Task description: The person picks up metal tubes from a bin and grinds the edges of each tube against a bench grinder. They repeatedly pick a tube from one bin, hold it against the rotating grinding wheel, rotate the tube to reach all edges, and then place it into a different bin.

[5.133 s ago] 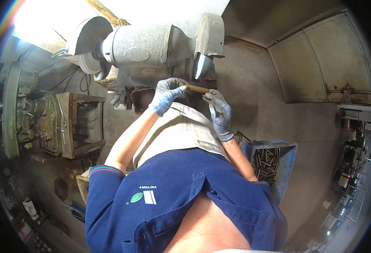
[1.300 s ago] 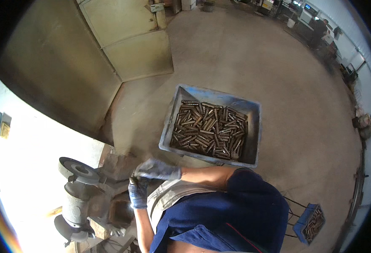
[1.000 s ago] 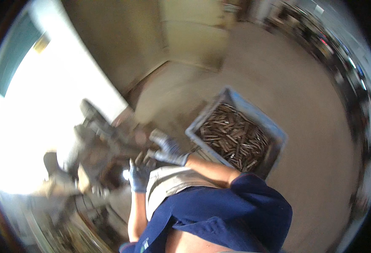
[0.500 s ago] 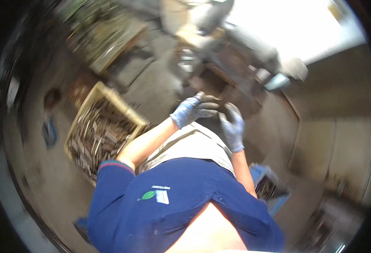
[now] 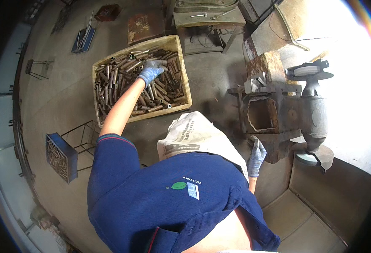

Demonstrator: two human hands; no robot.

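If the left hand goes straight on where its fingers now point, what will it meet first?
The left hand would probably meet the metal tubes just ahead, then the yellowish bin wall; its height is unclear.

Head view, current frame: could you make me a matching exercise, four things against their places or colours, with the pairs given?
1. left hand
2. right hand
3. large bin
4. shirt

A. dark blue, with a green leaf emblem
B. among the metal tubes
C. beside the pale apron
D. yellowish, with a rectangular rim

Pairs: 1-B, 2-C, 3-D, 4-A
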